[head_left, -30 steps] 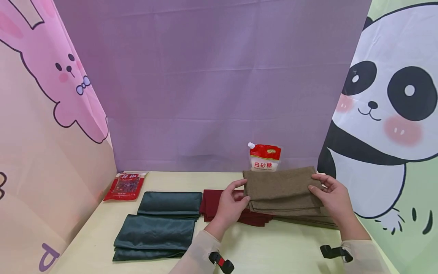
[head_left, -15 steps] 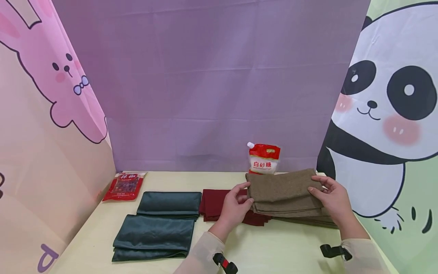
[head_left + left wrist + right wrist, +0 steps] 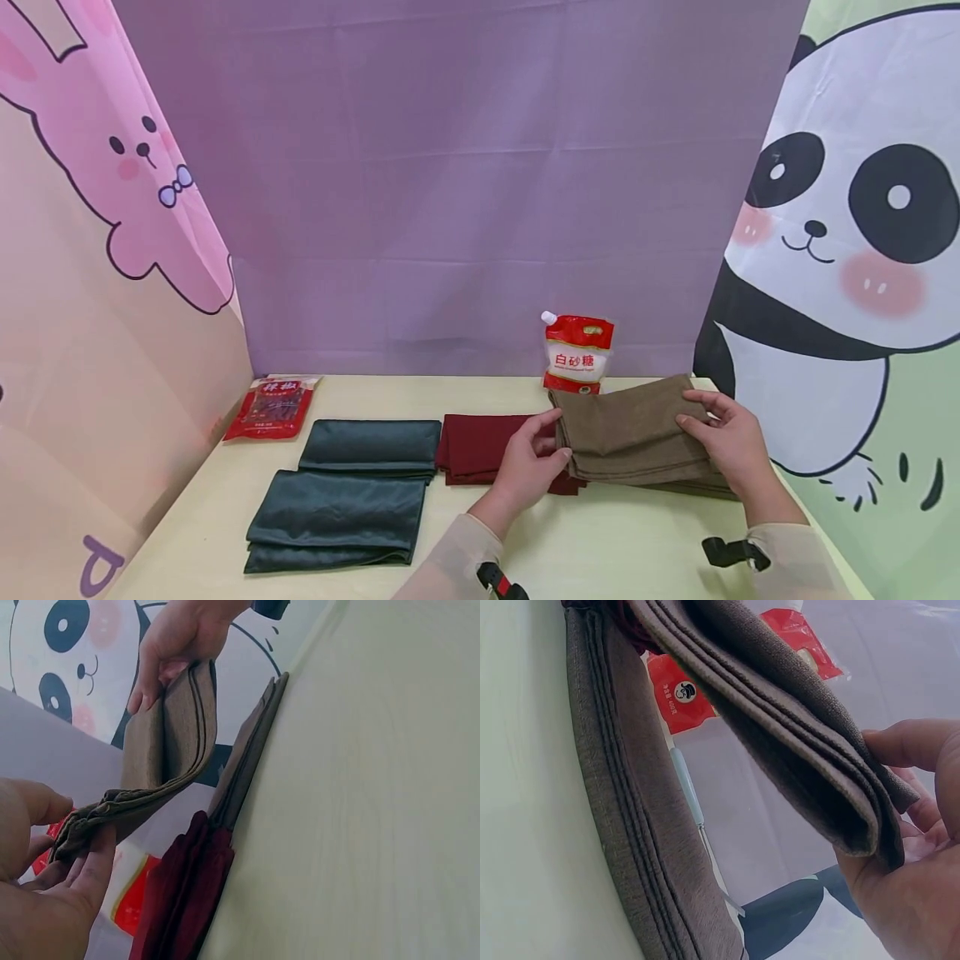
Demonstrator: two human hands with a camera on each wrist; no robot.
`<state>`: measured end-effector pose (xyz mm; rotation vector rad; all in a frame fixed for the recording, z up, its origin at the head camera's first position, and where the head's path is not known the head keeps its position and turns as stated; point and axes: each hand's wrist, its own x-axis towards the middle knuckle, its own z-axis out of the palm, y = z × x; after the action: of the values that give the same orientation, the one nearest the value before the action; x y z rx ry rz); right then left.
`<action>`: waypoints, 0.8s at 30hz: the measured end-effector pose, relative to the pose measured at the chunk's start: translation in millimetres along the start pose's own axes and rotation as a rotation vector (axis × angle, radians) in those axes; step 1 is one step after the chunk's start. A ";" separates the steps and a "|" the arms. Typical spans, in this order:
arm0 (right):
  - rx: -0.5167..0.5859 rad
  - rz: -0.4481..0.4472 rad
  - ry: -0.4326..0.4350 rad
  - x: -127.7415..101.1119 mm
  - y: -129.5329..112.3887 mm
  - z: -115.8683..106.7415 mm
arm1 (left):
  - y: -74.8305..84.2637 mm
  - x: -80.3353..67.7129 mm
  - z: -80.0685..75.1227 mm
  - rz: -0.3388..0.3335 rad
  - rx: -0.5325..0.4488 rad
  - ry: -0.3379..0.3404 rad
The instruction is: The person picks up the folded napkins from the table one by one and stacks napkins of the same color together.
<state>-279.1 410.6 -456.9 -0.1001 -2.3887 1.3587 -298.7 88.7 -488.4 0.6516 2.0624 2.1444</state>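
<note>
Both hands hold up a folded brown cloth (image 3: 630,429) in several layers. My left hand (image 3: 521,471) pinches its left end between thumb and fingers, and my right hand (image 3: 735,442) grips the right end. In the left wrist view the cloth sags between the hands, clear of the table. Below it a second folded brown cloth (image 3: 622,802) lies on the table, mostly covered in the head view. A folded dark red cloth (image 3: 480,442) lies to its left, partly behind my left hand.
Two folded dark green cloths (image 3: 337,512) lie at the left of the table (image 3: 187,517). A red packet (image 3: 273,408) is at the back left. A red and white sugar pouch (image 3: 577,354) stands behind the brown cloth. A light blue handle (image 3: 686,787) shows behind the lower cloth.
My left hand has moved right and slightly toward me with its end of the brown cloth, uncovering more of the sugar pouch. My right hand has hardly moved.
</note>
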 end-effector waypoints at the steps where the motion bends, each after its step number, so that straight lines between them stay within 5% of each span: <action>1: -0.004 0.004 0.001 0.0 0.2 -0.2 | -0.1 -0.6 0.3 0.004 0.001 -0.007; 24: 0.010 0.030 0.043 1.5 12.8 -4.0 | -10.9 -4.8 13.4 -0.047 -0.056 -0.079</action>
<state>-280.6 421.0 -465.5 -0.1613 -2.3537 1.3684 -291.9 100.3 -500.2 0.6625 1.9514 2.1068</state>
